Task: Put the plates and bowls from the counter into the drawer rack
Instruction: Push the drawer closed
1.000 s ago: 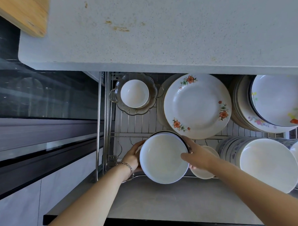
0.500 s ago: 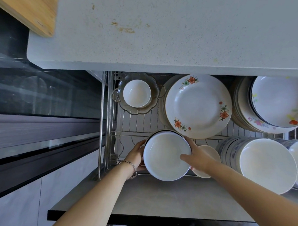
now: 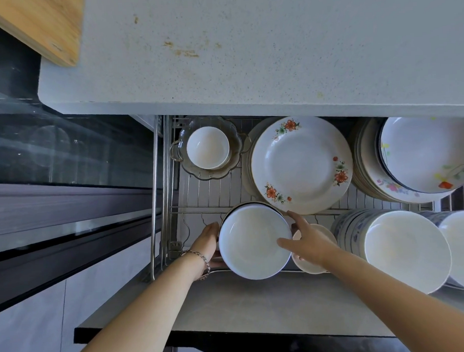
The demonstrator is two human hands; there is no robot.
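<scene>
A: Obs. 1, location of item?
B: White bowl [image 3: 255, 241] is over the front-left part of the drawer rack [image 3: 199, 193], close to the front edge and tilted with its opening up. Dark rims of more bowls show behind its far edge. I cannot tell whether it rests on the wires.

A: Hands?
B: Left hand [image 3: 205, 241] wraps the bowl's left side; the fingertips are hidden behind it. There is a bracelet [image 3: 200, 259] on that wrist. Right hand [image 3: 308, 241] clamps the right rim, thumb laid over the inside edge, fingers along the outside. Both grip the bowl.

A: Neighbours in the rack?
B: A small cream bowl [image 3: 306, 265] is just beside the white bowl, under the right hand. A stack of blue-patterned bowls [image 3: 404, 250] stands at the front-right. The floral plate [image 3: 302, 164] stands mid-rear, its lower rim near the right fingertips. At the rear-left corner is a glass dish [image 3: 212, 174] with a small white cup [image 3: 208, 147] inside. A plate stack [image 3: 426, 154] fills the rear-right.

A: Above the drawer?
B: The speckled counter [image 3: 247, 55] has brownish stains, and a wooden board [image 3: 38, 24] overhangs its left corner.
</scene>
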